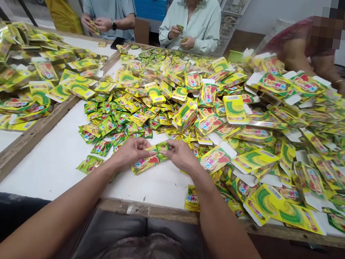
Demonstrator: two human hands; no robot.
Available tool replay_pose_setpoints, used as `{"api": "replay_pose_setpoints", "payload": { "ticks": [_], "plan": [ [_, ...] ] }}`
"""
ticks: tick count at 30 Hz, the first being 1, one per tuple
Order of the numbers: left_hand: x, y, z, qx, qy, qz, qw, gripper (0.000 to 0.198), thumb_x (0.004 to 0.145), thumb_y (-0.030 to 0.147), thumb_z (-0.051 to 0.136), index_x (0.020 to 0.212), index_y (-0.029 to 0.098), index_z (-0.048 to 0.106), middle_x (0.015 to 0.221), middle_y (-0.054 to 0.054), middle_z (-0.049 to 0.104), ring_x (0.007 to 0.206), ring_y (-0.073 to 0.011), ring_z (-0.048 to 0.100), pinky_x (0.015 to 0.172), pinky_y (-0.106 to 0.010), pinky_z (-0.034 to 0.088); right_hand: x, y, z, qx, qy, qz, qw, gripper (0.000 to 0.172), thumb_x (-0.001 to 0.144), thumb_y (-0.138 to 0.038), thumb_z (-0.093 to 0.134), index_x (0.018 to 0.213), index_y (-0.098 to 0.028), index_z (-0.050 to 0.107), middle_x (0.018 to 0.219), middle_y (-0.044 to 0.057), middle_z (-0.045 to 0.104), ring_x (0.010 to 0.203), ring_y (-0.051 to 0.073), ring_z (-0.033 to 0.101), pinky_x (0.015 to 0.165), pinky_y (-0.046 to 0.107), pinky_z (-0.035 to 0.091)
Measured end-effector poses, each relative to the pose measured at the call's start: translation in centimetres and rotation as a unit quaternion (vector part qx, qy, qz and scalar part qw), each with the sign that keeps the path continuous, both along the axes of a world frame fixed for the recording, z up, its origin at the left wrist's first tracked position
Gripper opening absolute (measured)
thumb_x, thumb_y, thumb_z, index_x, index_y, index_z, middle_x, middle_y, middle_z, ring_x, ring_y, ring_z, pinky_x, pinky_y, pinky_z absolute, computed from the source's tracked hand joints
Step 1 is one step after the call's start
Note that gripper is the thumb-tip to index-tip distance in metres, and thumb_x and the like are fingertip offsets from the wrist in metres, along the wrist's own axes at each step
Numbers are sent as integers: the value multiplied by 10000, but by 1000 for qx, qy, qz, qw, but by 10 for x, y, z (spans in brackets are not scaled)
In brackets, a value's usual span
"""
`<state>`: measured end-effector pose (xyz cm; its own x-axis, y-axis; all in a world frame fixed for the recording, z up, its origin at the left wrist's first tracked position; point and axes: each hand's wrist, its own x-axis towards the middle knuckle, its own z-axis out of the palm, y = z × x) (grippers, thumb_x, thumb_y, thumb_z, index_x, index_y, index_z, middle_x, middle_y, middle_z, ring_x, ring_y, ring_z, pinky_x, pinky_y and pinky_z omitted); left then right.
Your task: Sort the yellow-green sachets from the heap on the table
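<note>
Just above the white tabletop, a small yellow cardboard box [143, 166] with a watermelon print lies slanted between my hands. My left hand [132, 153] is closed on its left side, thumb along the top. At the box's upper right end, the fingers of my right hand [182, 154] pinch a green sachet [162, 147]; how far it sits inside the box I cannot tell. Beyond my hands spreads a heap of loose green sachets [105, 124]. Printed yellow boxes [216, 158], several with white flaps open, pile up beside my right hand.
A wooden strip [28, 142] divides the table, with more yellow boxes [40, 94] to its left. The table's wooden front edge [160, 212] runs before my lap. Across the table, two people [191, 24] handle small packets; another person [301, 49] leans in at right.
</note>
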<state>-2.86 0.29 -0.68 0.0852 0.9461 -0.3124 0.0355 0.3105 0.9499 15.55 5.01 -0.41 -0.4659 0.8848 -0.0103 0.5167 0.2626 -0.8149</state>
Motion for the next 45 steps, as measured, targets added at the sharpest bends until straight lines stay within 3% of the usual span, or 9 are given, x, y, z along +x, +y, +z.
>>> {"api": "replay_pose_setpoints", "payload": {
  "ticks": [3, 7, 12, 18, 25, 30, 34, 38, 45],
  "plan": [
    [0, 1, 1, -21, -28, 38, 999, 436, 462, 369, 837, 748, 150, 592, 613, -7, 654, 482, -117, 566, 463, -212, 406, 11, 1, 8, 57, -8, -81, 995, 174, 784, -372, 563, 822, -209, 611, 685, -18, 609, 615, 133, 540, 575, 240, 362],
    [-4, 3, 1, -24, -33, 83, 996, 441, 455, 381, 830, 750, 158, 589, 587, 7, 635, 473, -118, 555, 440, -209, 381, 36, -1, 22, 146, -268, -197, 932, 196, 821, -366, 541, 770, -194, 622, 705, 67, 651, 714, 221, 595, 645, 311, 360],
    [-9, 7, -1, -8, -38, 112, 993, 394, 457, 354, 823, 710, 161, 589, 567, 22, 615, 489, -108, 545, 458, -203, 378, 37, -4, 16, 168, -441, -112, 874, 292, 723, -445, 678, 794, -166, 629, 733, 139, 656, 795, 303, 599, 687, 360, 339],
    [-14, 6, 4, 6, -55, 163, 985, 431, 434, 341, 832, 735, 155, 585, 569, 22, 620, 477, -109, 545, 466, -210, 389, 20, -2, 7, 140, -302, -14, 943, 179, 792, -379, 614, 822, -203, 626, 779, 42, 640, 727, 189, 575, 615, 269, 338],
    [-22, 5, 4, 36, -50, 199, 978, 439, 429, 305, 842, 752, 159, 583, 549, 48, 587, 482, -103, 546, 472, -202, 389, -3, 1, -3, 230, -296, -13, 927, 179, 833, -303, 560, 894, -155, 642, 933, 118, 646, 894, 242, 569, 733, 301, 383],
    [-20, 3, 8, 1, -34, 145, 989, 419, 445, 347, 834, 726, 158, 588, 544, 28, 600, 475, -122, 555, 457, -217, 393, 2, 4, 0, 207, -190, -120, 952, 246, 882, -249, 438, 792, -193, 660, 786, 67, 673, 751, 203, 591, 665, 278, 376],
    [-22, 4, 9, 16, -59, 171, 983, 421, 437, 333, 836, 736, 160, 596, 566, 21, 622, 517, -136, 589, 478, -220, 412, 13, 7, 2, 132, -66, -234, 961, 279, 846, -370, 478, 682, -200, 626, 599, 25, 612, 570, 173, 536, 558, 262, 343],
    [-24, 4, 7, 16, -63, 177, 982, 410, 432, 317, 839, 723, 161, 595, 564, 27, 621, 516, -128, 587, 484, -214, 410, 14, 9, -2, 50, -61, -189, 979, 287, 786, -391, 535, 568, -204, 551, 521, -7, 567, 533, 158, 518, 541, 258, 329],
    [-22, 3, 6, -3, -33, 130, 991, 390, 455, 355, 829, 696, 159, 592, 547, 25, 603, 468, -110, 538, 449, -209, 380, 12, 3, -3, -1, -66, -150, 986, 329, 565, -380, 746, 789, -217, 568, 612, -38, 597, 571, 144, 531, 547, 252, 363]
  ]
}}
